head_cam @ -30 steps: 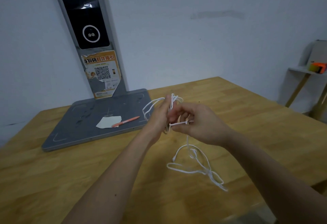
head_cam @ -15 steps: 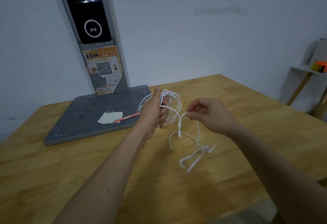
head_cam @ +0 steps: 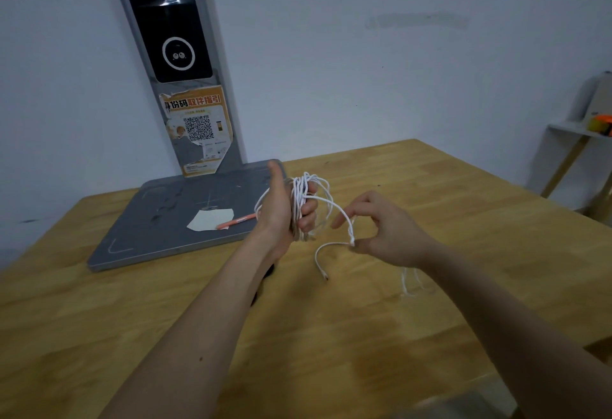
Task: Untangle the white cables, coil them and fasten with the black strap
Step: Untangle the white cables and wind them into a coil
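Observation:
My left hand (head_cam: 284,206) is raised above the wooden table (head_cam: 331,336) and grips a bundle of white cable loops (head_cam: 303,193) wound round its fingers. From the bundle a strand arcs right to my right hand (head_cam: 387,230), which pinches the white cable between thumb and forefinger. A free end with a plug (head_cam: 326,277) hangs from that pinch, and more cable dangles behind my right wrist (head_cam: 409,281). A dark shape, possibly the black strap (head_cam: 265,281), shows on the table beside my left forearm, mostly hidden.
A grey base plate (head_cam: 159,230) with a tall post and QR sticker stands at the back left; a white paper scrap (head_cam: 210,219) and an orange pen (head_cam: 236,221) lie on it. A small shelf (head_cam: 576,134) stands by the wall at right.
My hands have drawn apart: the right hand moved right and down, pulling a strand out of the bundle. The loose tail has lifted off the table and now hangs behind the right wrist.

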